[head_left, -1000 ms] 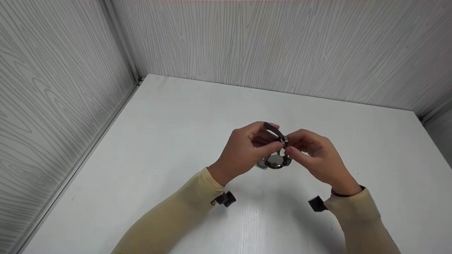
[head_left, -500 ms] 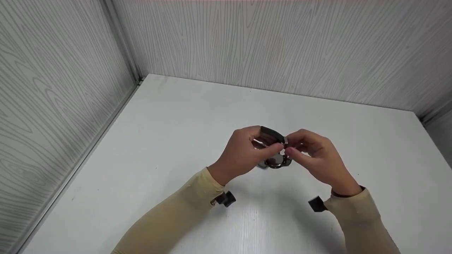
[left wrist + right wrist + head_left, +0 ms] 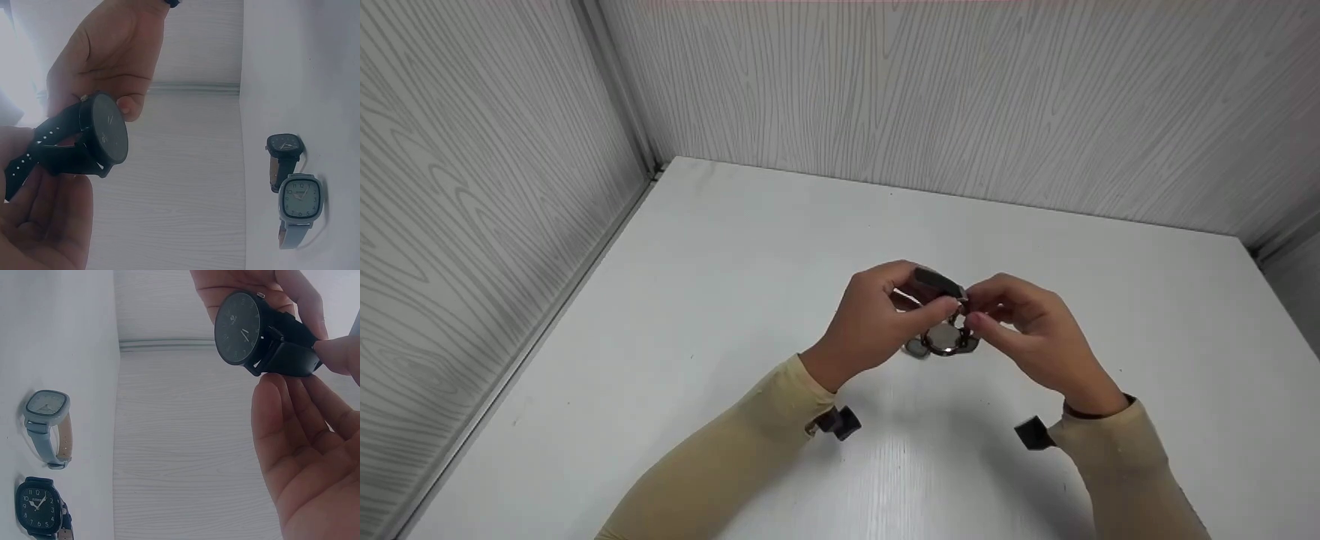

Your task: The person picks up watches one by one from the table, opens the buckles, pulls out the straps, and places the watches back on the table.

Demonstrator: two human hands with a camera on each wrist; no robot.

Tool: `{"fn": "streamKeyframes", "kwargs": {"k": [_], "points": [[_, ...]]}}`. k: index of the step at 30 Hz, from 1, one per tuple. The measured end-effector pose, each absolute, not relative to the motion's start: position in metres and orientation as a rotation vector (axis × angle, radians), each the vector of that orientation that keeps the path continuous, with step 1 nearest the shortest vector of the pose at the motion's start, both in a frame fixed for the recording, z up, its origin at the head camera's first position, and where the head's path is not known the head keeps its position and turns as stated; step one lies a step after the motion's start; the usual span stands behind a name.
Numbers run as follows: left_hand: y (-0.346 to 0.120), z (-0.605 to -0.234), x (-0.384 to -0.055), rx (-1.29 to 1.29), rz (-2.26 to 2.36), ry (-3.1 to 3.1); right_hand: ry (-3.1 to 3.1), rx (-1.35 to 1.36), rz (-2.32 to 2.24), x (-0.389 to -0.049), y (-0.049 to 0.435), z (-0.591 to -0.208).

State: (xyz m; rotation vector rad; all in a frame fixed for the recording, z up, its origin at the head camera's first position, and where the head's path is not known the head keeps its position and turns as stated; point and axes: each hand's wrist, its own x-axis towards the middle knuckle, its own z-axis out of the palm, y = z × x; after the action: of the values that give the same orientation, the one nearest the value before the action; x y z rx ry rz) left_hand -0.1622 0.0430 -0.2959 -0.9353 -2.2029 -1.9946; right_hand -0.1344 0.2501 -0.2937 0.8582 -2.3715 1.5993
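Note:
Both hands hold a black wristwatch above the table, its round dark dial [image 3: 109, 128] turned away from the head camera. The left hand [image 3: 877, 311] pinches the black strap [image 3: 937, 282] near the buckle [image 3: 962, 297]. From the other side, thumb and fingertips of the right hand [image 3: 1027, 330] grip the strap close to the same buckle. Punched holes show along the strap in the left wrist view, where its two parts overlap. In the right wrist view the strap forms a loop behind the case, partly covered by fingers.
Two more watches lie on the white table [image 3: 765, 247] below the hands: a grey one with a pale squarish dial [image 3: 47, 403] and a black one with a squarish dial [image 3: 38, 505]. Wood-grain panels [image 3: 930, 97] wall the table at the back and left.
The free strap end dips and levels out, then sits slightly higher again, as the left fingers shift on it. The right hand stays in place at the buckle.

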Motion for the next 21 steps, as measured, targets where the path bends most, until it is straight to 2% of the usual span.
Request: {"fn": "streamKeyframes", "kwargs": {"k": [21], "points": [[0.0375, -0.2969, -0.1667, -0.867, -2.046, -2.062, -2.41, 0.802, 1.591, -0.136, 0.2547, -0.2954]]}}
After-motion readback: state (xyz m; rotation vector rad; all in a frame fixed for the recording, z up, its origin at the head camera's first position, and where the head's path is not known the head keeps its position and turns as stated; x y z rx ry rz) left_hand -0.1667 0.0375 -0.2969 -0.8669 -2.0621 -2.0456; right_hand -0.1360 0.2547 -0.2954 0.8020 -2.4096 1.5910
